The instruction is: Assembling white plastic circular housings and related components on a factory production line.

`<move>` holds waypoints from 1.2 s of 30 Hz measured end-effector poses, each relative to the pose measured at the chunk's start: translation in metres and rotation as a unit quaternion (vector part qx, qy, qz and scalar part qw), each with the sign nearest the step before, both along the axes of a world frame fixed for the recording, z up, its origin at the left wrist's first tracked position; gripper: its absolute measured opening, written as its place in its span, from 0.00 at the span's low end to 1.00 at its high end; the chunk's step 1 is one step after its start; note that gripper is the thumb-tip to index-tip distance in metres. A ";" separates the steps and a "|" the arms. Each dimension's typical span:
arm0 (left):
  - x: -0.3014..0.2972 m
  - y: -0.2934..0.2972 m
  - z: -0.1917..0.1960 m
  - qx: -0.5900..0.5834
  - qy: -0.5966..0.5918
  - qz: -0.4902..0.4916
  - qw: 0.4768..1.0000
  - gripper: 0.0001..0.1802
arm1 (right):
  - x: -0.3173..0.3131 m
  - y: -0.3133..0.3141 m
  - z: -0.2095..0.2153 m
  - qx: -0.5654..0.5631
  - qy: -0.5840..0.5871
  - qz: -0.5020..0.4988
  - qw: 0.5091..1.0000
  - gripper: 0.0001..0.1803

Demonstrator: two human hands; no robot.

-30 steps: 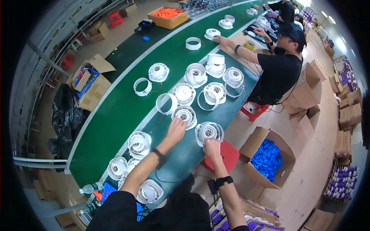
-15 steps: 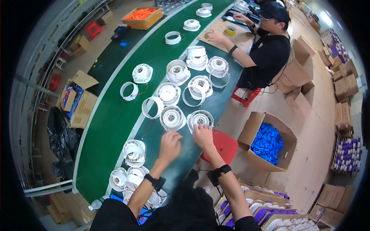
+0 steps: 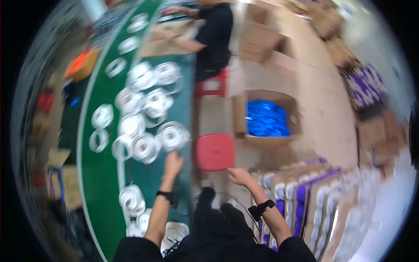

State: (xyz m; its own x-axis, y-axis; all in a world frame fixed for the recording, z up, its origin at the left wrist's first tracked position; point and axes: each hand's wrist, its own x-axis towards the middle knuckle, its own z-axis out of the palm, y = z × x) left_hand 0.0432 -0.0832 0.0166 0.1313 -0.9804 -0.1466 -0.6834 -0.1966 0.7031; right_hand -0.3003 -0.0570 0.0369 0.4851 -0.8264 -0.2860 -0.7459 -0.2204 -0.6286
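The picture is smeared by motion. My left hand [image 3: 174,163] reaches over the green table, its fingers at the near edge of a white round housing [image 3: 173,136]; whether they touch it is unclear, and so is how they are bent. Beside that part lies another white round housing [image 3: 145,147], with a white ring [image 3: 122,147] to its left. My right hand [image 3: 241,176] is off the table, fingers curled, close to the near right corner of a red stool [image 3: 214,153]. Contact with the stool cannot be made out, nor anything inside the fingers.
More white housings [image 3: 132,198] lie near my left forearm. A green belt [image 3: 94,174] runs along the left. On the floor stand a carton [image 3: 293,139] of blue parts and stacked dividers [image 3: 301,196] with white and purple pieces. A co-worker [image 3: 216,37] sits at the far end.
The view has swung to the right. My right hand has left the white housing and moved right, beside the red stool. My left hand has moved up to that housing's near edge.
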 end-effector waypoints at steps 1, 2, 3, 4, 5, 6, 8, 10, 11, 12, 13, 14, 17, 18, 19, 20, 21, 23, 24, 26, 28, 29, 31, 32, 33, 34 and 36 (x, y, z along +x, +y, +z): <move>0.015 0.004 -0.007 -0.033 -0.017 0.014 0.999 0.22 | -0.029 0.023 -0.004 0.030 0.025 -0.039 0.998 0.13; 0.017 0.003 -0.011 -0.113 -0.046 -0.010 0.993 0.21 | -0.070 0.048 -0.007 0.064 0.057 -0.090 0.992 0.14; 0.016 0.002 -0.013 -0.028 -0.083 0.001 0.996 0.20 | -0.116 0.076 -0.008 0.056 0.076 -0.152 0.984 0.14; -0.016 -0.002 0.007 0.020 -0.061 -0.023 0.998 0.19 | -0.177 0.123 -0.006 0.073 0.105 -0.254 0.959 0.15; 0.029 0.004 -0.016 0.059 -0.063 -0.029 0.996 0.23 | -0.191 0.146 -0.005 0.081 0.092 -0.313 0.942 0.16; 0.046 0.013 -0.028 -0.005 -0.110 -0.079 0.991 0.17 | -0.213 0.177 0.003 0.073 0.094 -0.382 0.916 0.16; 0.028 0.015 -0.021 0.085 -0.148 -0.160 0.972 0.14 | -0.263 0.258 0.024 0.076 0.137 -0.467 0.870 0.16; -0.022 0.019 -0.017 0.125 -0.043 -0.249 0.959 0.12 | -0.312 0.360 0.046 0.031 0.151 -0.522 0.839 0.16; -0.030 0.026 -0.021 0.084 -0.012 -0.267 0.960 0.13 | -0.321 0.391 0.060 0.069 0.116 -0.530 0.837 0.15; -0.046 0.032 -0.021 0.132 0.002 -0.288 0.948 0.14 | -0.327 0.422 0.075 0.104 0.084 -0.533 0.836 0.15; -0.054 0.035 -0.030 0.148 0.012 -0.311 0.939 0.14 | -0.328 0.445 0.084 0.092 0.075 -0.547 0.829 0.15; -0.086 0.047 -0.029 0.151 -0.019 -0.368 0.917 0.15 | -0.330 0.484 0.097 0.116 0.046 -0.583 0.803 0.14; -0.153 0.073 -0.027 0.193 -0.157 -0.478 0.843 0.18 | -0.331 0.534 0.155 0.067 -0.007 -0.623 0.779 0.12; -0.182 0.086 -0.025 0.183 -0.159 -0.481 0.842 0.18 | -0.335 0.549 0.183 0.006 -0.015 -0.632 0.775 0.11; -0.215 0.100 -0.022 0.178 -0.158 -0.508 0.828 0.19 | -0.345 0.565 0.207 -0.042 0.002 -0.649 0.759 0.09; -0.242 0.112 -0.020 0.176 -0.160 -0.526 0.816 0.20 | -0.358 0.572 0.227 -0.088 0.014 -0.659 0.747 0.08; -0.264 0.128 -0.023 0.123 -0.125 -0.540 0.823 0.20 | -0.372 0.570 0.249 -0.165 0.012 -0.683 0.711 0.09; -0.331 0.180 0.008 0.113 -0.078 -0.553 0.822 0.21 | -0.406 0.588 0.285 -0.306 0.097 -0.684 0.655 0.10; -0.344 0.191 0.007 0.074 -0.066 -0.590 0.801 0.21 | -0.429 0.590 0.307 -0.388 0.168 -0.638 0.643 0.11; -0.401 0.248 0.061 0.151 -0.007 -0.607 0.781 0.20 | -0.478 0.612 0.330 -0.447 0.261 -0.619 0.591 0.10; -0.393 0.272 0.063 0.222 0.068 -0.556 0.798 0.19 | -0.524 0.617 0.343 -0.407 0.278 -0.600 0.630 0.12; -0.384 0.283 0.060 0.285 0.147 -0.518 0.793 0.18 | -0.543 0.616 0.342 -0.364 0.310 -0.588 0.652 0.15; -0.369 0.294 0.064 0.286 0.141 -0.487 0.813 0.17 | -0.566 0.613 0.343 -0.274 0.329 -0.591 0.683 0.17; -0.361 0.300 0.067 0.255 0.098 -0.482 0.833 0.17 | -0.576 0.612 0.344 -0.177 0.355 -0.596 0.698 0.19; -0.358 0.304 0.074 0.223 0.052 -0.474 0.850 0.16 | -0.587 0.608 0.344 -0.182 0.350 -0.590 0.704 0.19; -0.356 0.303 0.073 0.141 0.044 -0.495 0.857 0.14 | -0.594 0.601 0.343 -0.148 0.333 -0.589 0.721 0.21; -0.403 0.302 0.102 0.039 0.033 -0.547 0.836 0.10 | -0.605 0.603 0.338 -0.115 0.317 -0.577 0.744 0.22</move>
State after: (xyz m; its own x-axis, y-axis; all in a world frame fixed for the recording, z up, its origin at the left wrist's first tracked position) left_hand -0.3597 0.2187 0.1184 -0.8478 -0.4962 -0.1870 -0.4449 0.4737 0.7600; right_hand -0.9050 0.5462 0.3752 -0.7576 -0.6500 0.0589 -0.6520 0.7495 -0.1147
